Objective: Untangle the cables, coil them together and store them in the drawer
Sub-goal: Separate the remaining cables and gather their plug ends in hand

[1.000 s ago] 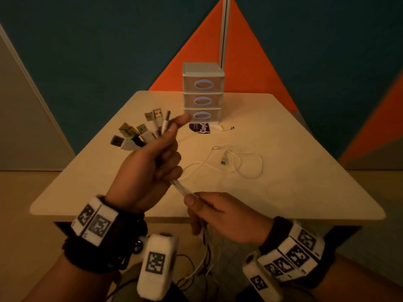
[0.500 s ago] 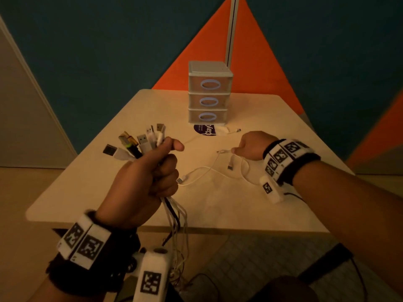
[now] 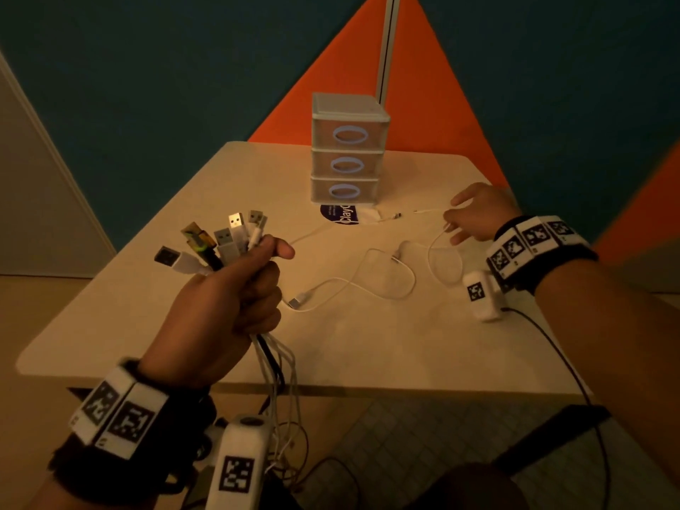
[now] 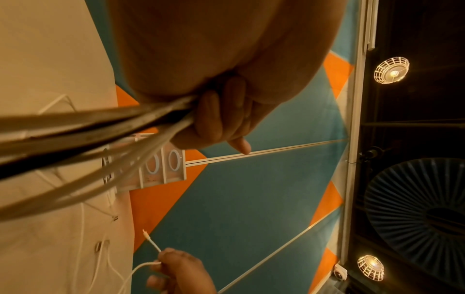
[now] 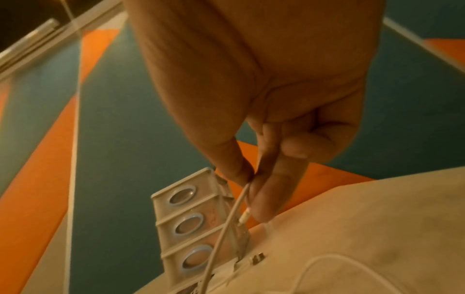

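Observation:
My left hand [image 3: 235,300] grips a bundle of cables [image 3: 220,241] above the near left of the table, USB plugs fanned out over the fist and the cords [image 3: 274,366] hanging past the table edge. In the left wrist view the curled fingers [image 4: 216,119] wrap the cords [image 4: 100,127]. My right hand [image 3: 474,215] is out at the far right of the table and pinches the end of a thin white cable [image 3: 438,237]; thumb and forefinger hold that white cable [image 5: 236,201] near its small plug. A small three-drawer unit [image 3: 347,156] stands at the back, all drawers closed.
More white cable [image 3: 368,285] lies looped on the beige table [image 3: 368,344] between my hands. A dark round sticker [image 3: 344,217] and a short cable end [image 3: 390,216] lie in front of the drawers. A black wire [image 3: 552,344] runs from my right wrist.
My right hand let go of the hanging cords near the table's front edge, reached out to the far right and pinched the loose white cable's end. My left hand kept its bundle.

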Demonstrator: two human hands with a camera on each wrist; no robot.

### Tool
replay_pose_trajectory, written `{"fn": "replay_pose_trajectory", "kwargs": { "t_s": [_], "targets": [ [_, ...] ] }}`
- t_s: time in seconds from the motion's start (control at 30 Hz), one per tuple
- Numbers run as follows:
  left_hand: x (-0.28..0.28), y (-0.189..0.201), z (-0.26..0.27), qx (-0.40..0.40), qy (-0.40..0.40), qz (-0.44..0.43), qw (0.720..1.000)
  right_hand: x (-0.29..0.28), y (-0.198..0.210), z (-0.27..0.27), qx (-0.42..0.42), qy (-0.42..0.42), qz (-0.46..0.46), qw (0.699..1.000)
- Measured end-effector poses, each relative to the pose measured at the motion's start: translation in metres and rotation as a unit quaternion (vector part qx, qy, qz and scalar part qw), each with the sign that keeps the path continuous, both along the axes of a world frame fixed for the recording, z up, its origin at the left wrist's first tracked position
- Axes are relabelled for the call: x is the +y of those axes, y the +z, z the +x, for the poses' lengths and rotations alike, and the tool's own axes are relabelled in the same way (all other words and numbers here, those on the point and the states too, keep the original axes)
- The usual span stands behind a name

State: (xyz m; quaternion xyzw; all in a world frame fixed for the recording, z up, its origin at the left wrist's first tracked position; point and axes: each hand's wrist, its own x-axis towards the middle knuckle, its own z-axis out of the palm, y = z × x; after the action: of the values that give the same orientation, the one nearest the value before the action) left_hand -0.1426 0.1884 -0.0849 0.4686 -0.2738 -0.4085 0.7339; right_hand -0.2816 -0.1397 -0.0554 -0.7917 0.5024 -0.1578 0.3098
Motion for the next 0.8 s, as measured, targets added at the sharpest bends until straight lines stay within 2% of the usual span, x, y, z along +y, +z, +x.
{"fn": "replay_pose_trajectory", "kwargs": {
  "t_s": [0.2, 0.3, 0.37, 0.47, 0.5, 0.67, 0.8],
  "targets": [
    [-0.004, 0.000, -0.004, -0.011, 0.008, 0.008, 1.000, -0.004, -0.009, -0.028, -0.102, 0.020, 0.031, 0.994],
    [-0.007, 0.002, -0.008, -0.018, 0.008, 0.015, 1.000, 0.014, 0.014, -0.034, -0.176, 0.048, 0.012, 0.983],
    [-0.010, 0.003, -0.011, -0.024, 0.003, 0.019, 1.000, 0.030, 0.034, -0.042, -0.240, 0.077, -0.007, 0.968],
    [-0.015, 0.004, -0.020, -0.030, -0.013, 0.029, 0.999, 0.050, 0.052, -0.057, -0.388, 0.128, -0.016, 0.913],
    [-0.017, 0.004, -0.023, -0.034, -0.021, 0.036, 0.999, 0.054, 0.055, -0.061, -0.409, 0.140, -0.029, 0.901],
    [-0.025, 0.003, -0.051, -0.112, -0.060, 0.081, 0.989, 0.094, 0.073, -0.068, -0.455, 0.229, -0.019, 0.860],
    [-0.030, 0.002, -0.076, -0.126, -0.123, 0.052, 0.983, 0.137, 0.078, -0.065, -0.415, 0.231, -0.033, 0.879]
  ]
}}
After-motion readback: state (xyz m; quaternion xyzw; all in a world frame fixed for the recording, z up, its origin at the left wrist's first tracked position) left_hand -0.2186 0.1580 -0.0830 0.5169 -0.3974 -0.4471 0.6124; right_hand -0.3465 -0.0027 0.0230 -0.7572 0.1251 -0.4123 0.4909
